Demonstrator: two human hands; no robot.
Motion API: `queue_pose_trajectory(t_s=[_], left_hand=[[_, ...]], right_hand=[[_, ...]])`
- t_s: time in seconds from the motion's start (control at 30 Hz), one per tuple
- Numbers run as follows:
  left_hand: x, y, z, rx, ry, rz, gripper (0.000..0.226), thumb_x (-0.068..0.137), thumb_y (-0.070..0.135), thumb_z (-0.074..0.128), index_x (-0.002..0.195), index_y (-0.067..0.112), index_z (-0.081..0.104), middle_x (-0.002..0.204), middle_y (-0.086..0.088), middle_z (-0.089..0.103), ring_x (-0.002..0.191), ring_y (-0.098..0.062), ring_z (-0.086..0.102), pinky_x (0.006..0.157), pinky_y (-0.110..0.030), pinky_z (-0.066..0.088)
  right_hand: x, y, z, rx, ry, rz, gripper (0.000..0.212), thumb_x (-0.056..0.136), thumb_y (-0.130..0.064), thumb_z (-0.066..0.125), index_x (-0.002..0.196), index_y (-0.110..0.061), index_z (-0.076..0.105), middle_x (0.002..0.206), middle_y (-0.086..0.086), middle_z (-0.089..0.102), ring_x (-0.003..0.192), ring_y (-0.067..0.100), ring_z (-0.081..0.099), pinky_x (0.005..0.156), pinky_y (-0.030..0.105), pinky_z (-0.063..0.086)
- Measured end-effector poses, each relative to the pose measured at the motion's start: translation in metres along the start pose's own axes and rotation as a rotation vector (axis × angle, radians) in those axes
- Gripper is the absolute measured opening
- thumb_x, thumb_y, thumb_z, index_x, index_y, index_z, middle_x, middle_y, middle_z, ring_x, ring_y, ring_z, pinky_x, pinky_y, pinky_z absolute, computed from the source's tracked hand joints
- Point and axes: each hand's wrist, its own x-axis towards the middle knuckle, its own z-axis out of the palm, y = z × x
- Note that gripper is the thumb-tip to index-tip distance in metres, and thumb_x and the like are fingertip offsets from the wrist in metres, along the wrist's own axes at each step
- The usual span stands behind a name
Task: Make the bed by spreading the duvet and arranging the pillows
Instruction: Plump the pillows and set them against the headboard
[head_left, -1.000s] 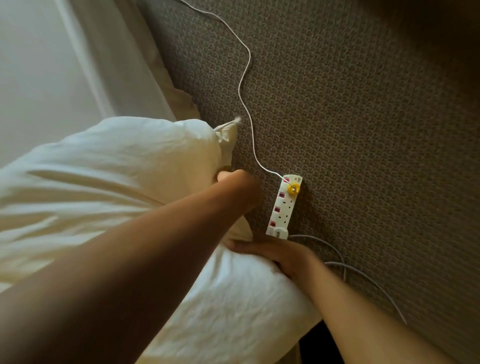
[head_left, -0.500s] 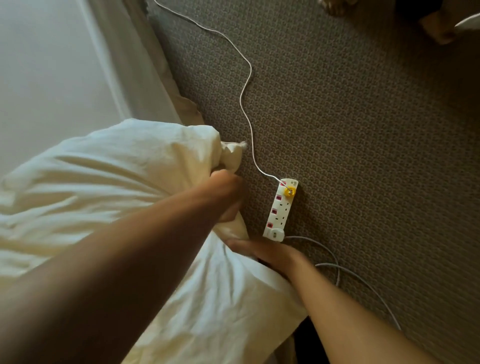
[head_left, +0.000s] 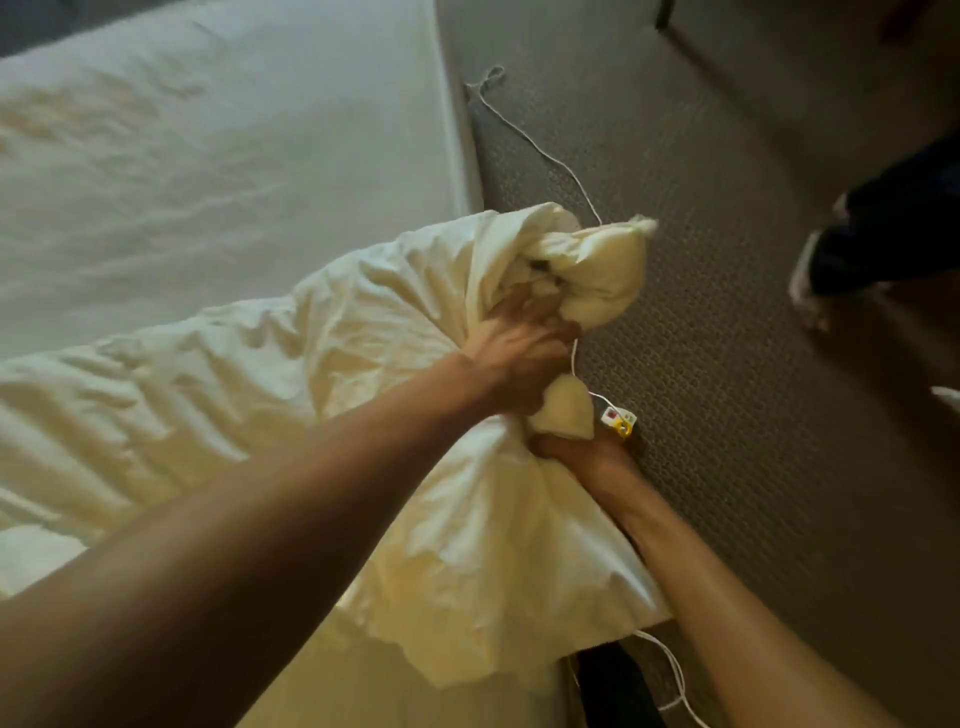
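Observation:
A cream pillow in a loose case lies across the edge of the bed, its end hanging out over the carpet. My left hand grips a bunch of the case near the open end, where the inner pillow bulges out. Just below it, my right hand grips the lower corner of the same end, partly hidden by fabric. The bare white mattress stretches away at the upper left. No duvet shows.
A white power strip lies on the brown carpet right beside my right hand, its thin white cable running up along the bed. More cable loops near the bottom. Another person's foot stands at the right.
The view has swung up and left, showing the mattress. Both hands have lifted the pillow's end and bunched the case tighter, and a person's foot has come into view at right.

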Motion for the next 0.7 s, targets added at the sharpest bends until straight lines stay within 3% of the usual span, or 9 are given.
queue_pose_trajectory(t_s=[0.13,0.2,0.27,0.33,0.4,0.43,0.5,0.6,0.7], left_hand=[[-0.09,-0.035,-0.004,-0.094,0.359,-0.041,0.047,0.072,0.025,0.073,0.118,0.031,0.068,0.14,-0.005,0.05,0.129,-0.033,0.039,0.113,-0.051,0.024],[-0.145,-0.053,0.005,-0.158,0.582,-0.131,0.057,0.074,0.024,0.072,0.13,0.028,0.062,0.141,-0.013,0.05,0.131,-0.037,0.042,0.114,-0.054,0.028],[-0.2,-0.059,0.013,-0.257,0.738,-0.379,0.07,0.079,0.017,0.061,0.146,0.024,0.046,0.147,-0.016,0.043,0.138,-0.037,0.037,0.115,-0.052,0.027],[-0.249,-0.058,0.017,-0.571,0.854,-0.724,0.064,0.085,0.019,0.05,0.148,0.022,0.039,0.144,-0.015,0.045,0.133,-0.032,0.042,0.109,-0.049,0.037],[-0.289,-0.055,0.016,-1.104,0.81,-0.997,0.062,0.093,0.051,0.045,0.149,0.026,0.033,0.142,-0.01,0.052,0.127,-0.03,0.05,0.104,-0.051,0.043],[-0.309,-0.055,0.017,-1.329,0.726,-1.035,0.077,0.087,0.071,0.044,0.15,0.029,0.03,0.142,-0.007,0.053,0.127,-0.03,0.052,0.104,-0.051,0.043],[-0.34,-0.058,0.018,-1.513,0.634,-1.046,0.104,0.068,0.088,0.052,0.15,0.028,0.028,0.141,-0.006,0.054,0.126,-0.031,0.054,0.103,-0.05,0.045],[-0.371,-0.068,0.031,-1.443,0.554,-1.151,0.124,0.059,0.072,0.078,0.151,0.017,0.015,0.14,-0.013,0.05,0.124,-0.036,0.053,0.096,-0.043,0.047],[-0.398,-0.083,0.052,-1.435,0.54,-1.255,0.109,0.069,0.048,0.083,0.149,0.012,0.019,0.137,-0.014,0.051,0.123,-0.037,0.053,0.087,-0.038,0.044]], right_hand=[[-0.059,-0.044,0.065,-0.152,0.154,-0.249,0.052,0.074,-0.009,0.082,0.121,-0.018,0.06,0.11,-0.005,0.061,0.1,0.012,0.057,0.081,0.021,0.041],[-0.09,-0.06,0.11,-0.221,0.16,-0.293,0.056,0.073,-0.023,0.081,0.124,-0.02,0.059,0.108,-0.005,0.063,0.098,0.014,0.059,0.081,0.024,0.043],[-0.117,-0.066,0.153,-0.319,0.155,-0.343,0.054,0.07,-0.04,0.071,0.121,-0.028,0.057,0.104,-0.005,0.067,0.097,0.021,0.065,0.083,0.035,0.051],[-0.141,-0.07,0.194,-0.426,0.141,-0.374,0.048,0.082,-0.04,0.067,0.124,-0.026,0.05,0.1,-0.005,0.064,0.096,0.023,0.065,0.08,0.036,0.05],[-0.166,-0.073,0.233,-0.517,0.109,-0.293,0.055,0.092,-0.041,0.061,0.137,-0.021,0.037,0.105,0.001,0.06,0.103,0.027,0.062,0.081,0.036,0.045],[-0.181,-0.07,0.254,-0.6,0.096,-0.297,0.067,0.091,-0.046,0.062,0.144,-0.021,0.029,0.105,0.0,0.058,0.103,0.027,0.061,0.08,0.035,0.043],[-0.204,-0.056,0.292,-0.774,0.085,-0.383,0.089,0.084,-0.056,0.065,0.15,-0.022,0.016,0.109,-0.001,0.062,0.098,0.026,0.064,0.079,0.035,0.047],[-0.231,-0.044,0.337,-0.81,0.095,-0.445,0.098,0.077,-0.057,0.067,0.15,-0.024,0.01,0.116,0.002,0.064,0.102,0.028,0.066,0.09,0.047,0.052],[-0.25,-0.038,0.37,-0.798,0.131,-0.512,0.101,0.075,-0.055,0.071,0.15,-0.029,0.009,0.115,0.005,0.064,0.104,0.031,0.064,0.092,0.05,0.05]])
